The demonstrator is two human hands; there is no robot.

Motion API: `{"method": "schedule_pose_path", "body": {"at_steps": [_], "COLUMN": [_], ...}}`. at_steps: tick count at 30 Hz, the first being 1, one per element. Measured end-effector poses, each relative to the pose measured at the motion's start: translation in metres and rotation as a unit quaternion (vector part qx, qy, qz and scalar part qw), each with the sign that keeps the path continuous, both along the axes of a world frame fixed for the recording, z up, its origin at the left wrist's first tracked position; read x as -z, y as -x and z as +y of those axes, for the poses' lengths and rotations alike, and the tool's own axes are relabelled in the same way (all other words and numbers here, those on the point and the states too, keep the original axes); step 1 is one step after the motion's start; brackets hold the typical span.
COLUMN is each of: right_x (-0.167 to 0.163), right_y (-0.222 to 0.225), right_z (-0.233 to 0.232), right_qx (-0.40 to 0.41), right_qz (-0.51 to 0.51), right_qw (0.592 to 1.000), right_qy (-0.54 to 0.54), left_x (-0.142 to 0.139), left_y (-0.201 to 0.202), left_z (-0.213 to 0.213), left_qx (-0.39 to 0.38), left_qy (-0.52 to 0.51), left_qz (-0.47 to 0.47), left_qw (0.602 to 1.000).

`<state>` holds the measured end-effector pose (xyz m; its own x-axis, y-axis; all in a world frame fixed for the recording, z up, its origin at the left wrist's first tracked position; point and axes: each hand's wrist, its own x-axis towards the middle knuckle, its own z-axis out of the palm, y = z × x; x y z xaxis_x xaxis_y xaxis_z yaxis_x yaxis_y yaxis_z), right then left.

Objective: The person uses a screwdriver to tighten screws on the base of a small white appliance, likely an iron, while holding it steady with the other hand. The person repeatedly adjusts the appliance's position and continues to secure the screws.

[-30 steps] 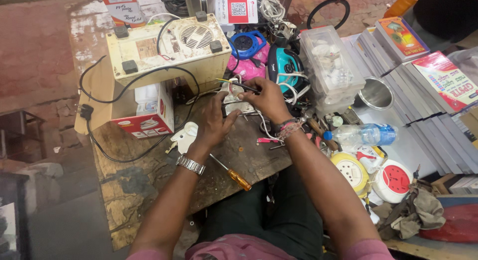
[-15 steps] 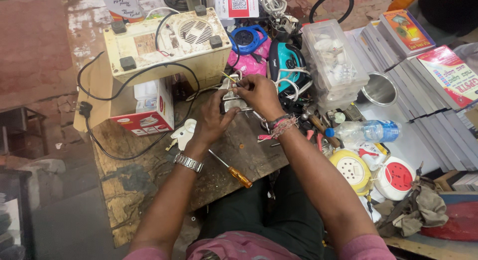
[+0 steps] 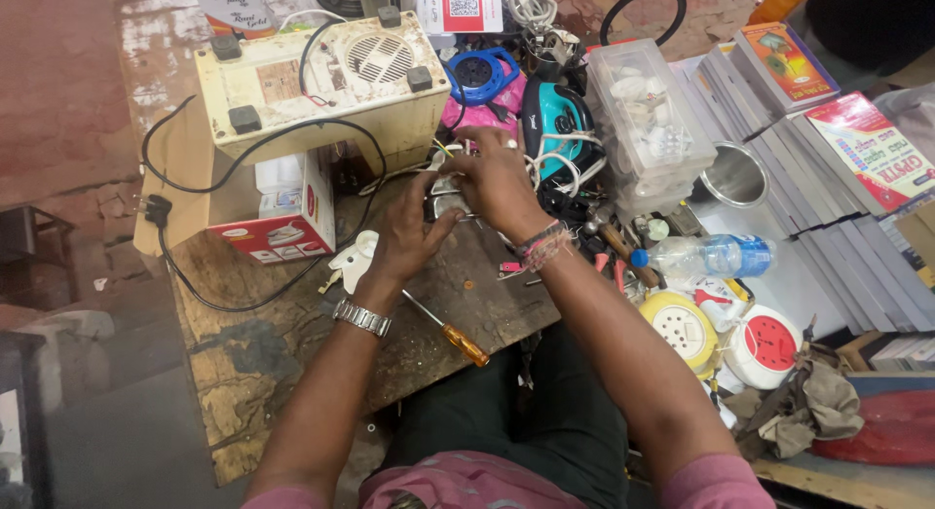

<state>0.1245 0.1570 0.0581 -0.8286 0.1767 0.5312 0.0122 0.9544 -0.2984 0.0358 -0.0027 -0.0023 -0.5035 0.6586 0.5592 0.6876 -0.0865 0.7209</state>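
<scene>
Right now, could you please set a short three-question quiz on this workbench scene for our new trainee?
1. True or false: the screwdriver with the orange handle is held in the left hand.
2. What does the cream appliance rest partly on: A) a red and white box, B) the steel cup, C) the water bottle?
3. Which wrist wears the metal watch?

Key: 1. False, it lies on the wooden bench. 2. A. 3. The left; the right hand has thread bands at its wrist.

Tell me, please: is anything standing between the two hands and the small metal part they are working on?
Nothing visible does. The left hand and right hand both close directly on the small metal part, above the wooden bench.
</scene>
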Motion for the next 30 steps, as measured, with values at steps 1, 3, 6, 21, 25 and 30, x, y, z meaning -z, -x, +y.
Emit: {"method": "schedule_pose_path", "body": {"at_steps": [1,3,6,21,25,30], "right_x": [-0.003,-0.009,-0.018,-0.015,-0.01,0.002], "right_y": [0.001,0.004,0.007,0.021,0.023,0.026], "right_z": [0.001,0.005,0.011,0.014,0.016,0.015], "right_qx": [0.001,0.003,-0.03,-0.037,-0.045,-0.025], "right_qz": [-0.018,-0.053,-0.091,-0.117,-0.121,-0.132], "right_qw": [1.0,0.998,0.994,0.99,0.988,0.99], "right_qy": [-0.012,-0.035,-0.051,-0.074,-0.087,-0.033], "left_x": [0.0,0.0,-0.001,-0.005,-0.007,-0.01], "left_y": [0.0,0.001,0.001,0.007,0.007,0.01], "left_z": [0.0,-0.001,-0.002,-0.007,-0.01,-0.008], "left_qx": [-0.003,-0.011,-0.021,-0.004,0.005,-0.004], "left_qy": [0.005,0.015,0.024,0.011,0.02,0.049], "left_qz": [0.009,0.027,0.025,0.005,-0.023,-0.028], "left_qw": [1.0,0.999,0.999,1.0,1.0,0.998]}}
